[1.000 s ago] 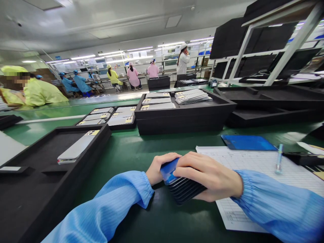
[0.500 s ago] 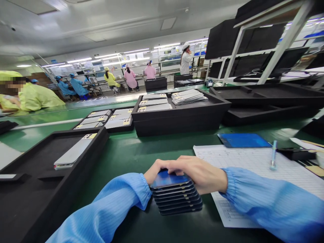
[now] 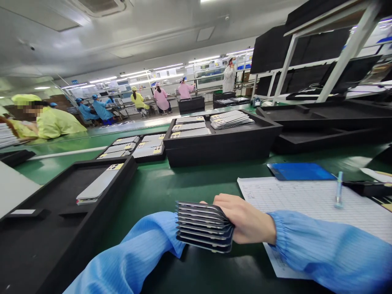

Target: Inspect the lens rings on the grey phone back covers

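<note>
A stack of thin, dark phone-sized panels (image 3: 203,228) is held over the green table in front of me, its layered edges facing me and slightly fanned. My right hand (image 3: 245,216) grips its right side, fingers closed round the far edge. Most of my left hand (image 3: 203,202) is hidden behind the stack; only a bit of finger shows above the top edge, and its blue sleeve reaches the stack's left side. Under my right forearm lies a printed form sheet (image 3: 294,204), with a blue flat panel (image 3: 301,171) across its top edge.
At left, a black tray (image 3: 101,220) holds a few silver phone back panels (image 3: 99,185). Ahead stands a deep black tray (image 3: 220,149) with more panels. A clear tube-like pen (image 3: 339,190) is on the sheet. Black trays (image 3: 321,141) sit at right. A person in yellow (image 3: 59,122) works at far left.
The stack has tipped, so its blue top face no longer shows and its edges face me. My left hand has slipped mostly out of sight behind it. The view has shifted slightly.
</note>
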